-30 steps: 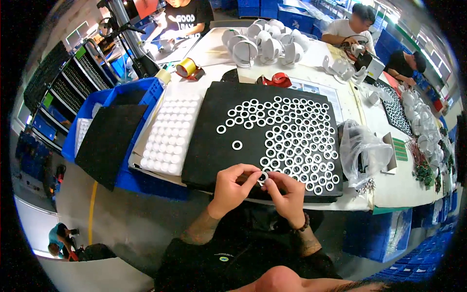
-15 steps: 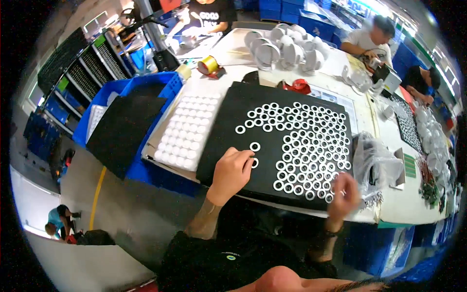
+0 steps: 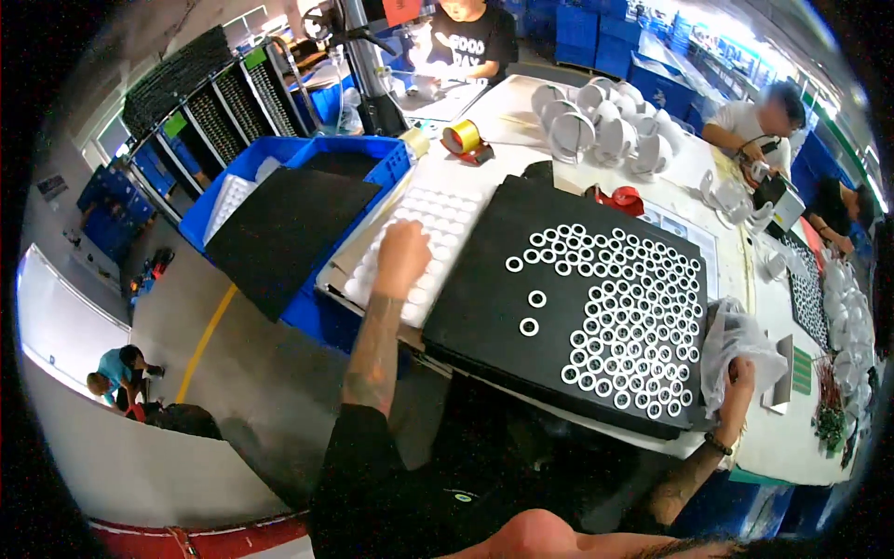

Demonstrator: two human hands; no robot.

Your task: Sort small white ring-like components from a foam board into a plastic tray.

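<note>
My left hand [image 3: 402,259] is over the tray of white round caps [image 3: 445,216], its fingers curled down among them. What lies in its fingertips is hidden. On the right, my right hand [image 3: 738,380] is beside a clear plastic bag [image 3: 736,337], at the black board's near right corner. Its fingers are bent together, and anything in them is too small or covered to make out. Between the hands lies the black board [image 3: 480,312], bearing many white rings with dark centres [image 3: 643,326]. Two rings, one of them a white ring [image 3: 529,327], sit apart on its left half.
Left of the cap tray stands a blue crate [image 3: 321,321] with a black sheet [image 3: 289,233] over it. Behind the board are a yellow tape roll [image 3: 460,137], a red tape roll [image 3: 626,200] and white cup-shaped housings [image 3: 571,137]. Co-workers sit at the far side.
My left hand has left the two separate rings and moved to the cap tray. My right hand has moved right, from the rings to the plastic bag. The view has shifted.
</note>
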